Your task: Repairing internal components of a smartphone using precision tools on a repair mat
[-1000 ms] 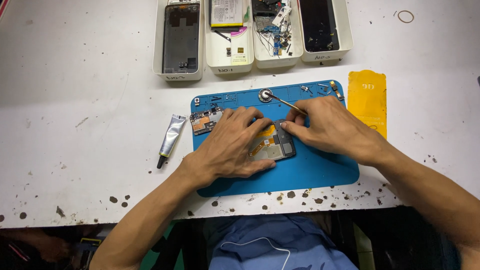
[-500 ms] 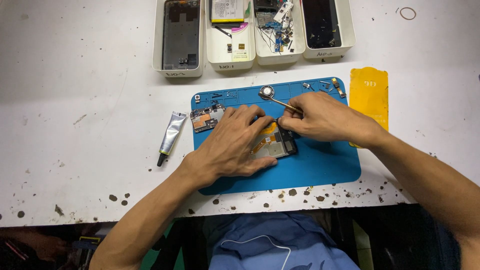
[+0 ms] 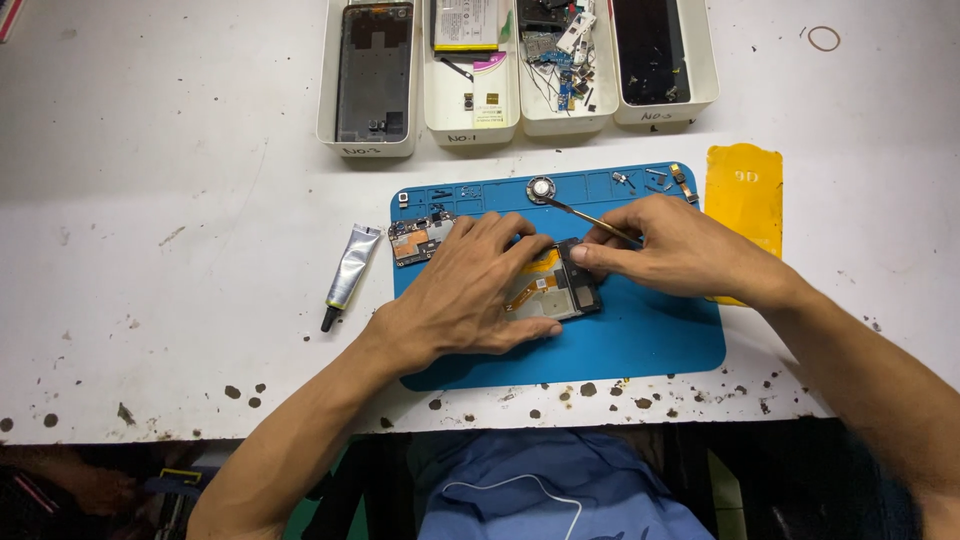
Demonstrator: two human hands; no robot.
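An opened phone frame (image 3: pixel 560 288) with orange flex strips lies on a blue work mat (image 3: pixel 640 340). My left hand (image 3: pixel 470 290) rests flat on it, fingers spread, pinning it down. My right hand (image 3: pixel 675 245) grips thin metal tweezers (image 3: pixel 590 215), their tip pointing up-left toward a small round metal part (image 3: pixel 541 188); its thumb and forefinger touch the frame's black right end. A small circuit board (image 3: pixel 418 240) lies on the mat left of my left hand.
A silver glue tube (image 3: pixel 347 275) lies left of the mat. A yellow sheet (image 3: pixel 745 195) sits at the mat's right. Several white trays (image 3: pixel 365 140) along the back hold a phone back shell, a battery, loose parts and a dark screen. Small screws dot the mat's top strip.
My right hand has shifted slightly right and up along the frame's end, tweezers still in it. The left hand stays pressed on the frame.
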